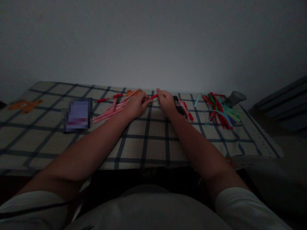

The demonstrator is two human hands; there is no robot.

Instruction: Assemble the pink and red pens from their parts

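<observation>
Both ends of the red pen point(154, 96) vanish inside my curled fingers, left hand point(136, 105) on one side and right hand point(166, 101) on the other, so I can't tell whether it is capped. Left of my left hand, a pixelated patch point(78, 114) blots out whatever lies on the surface point(144, 143) there. Just right of my right hand sits a dark bundle point(177, 104), too dim to name. Farther right, a grey cylinder point(236, 97) is half hidden behind the coloured strips point(220, 111). The bottom edge cuts off my white sleeves point(240, 204).
</observation>
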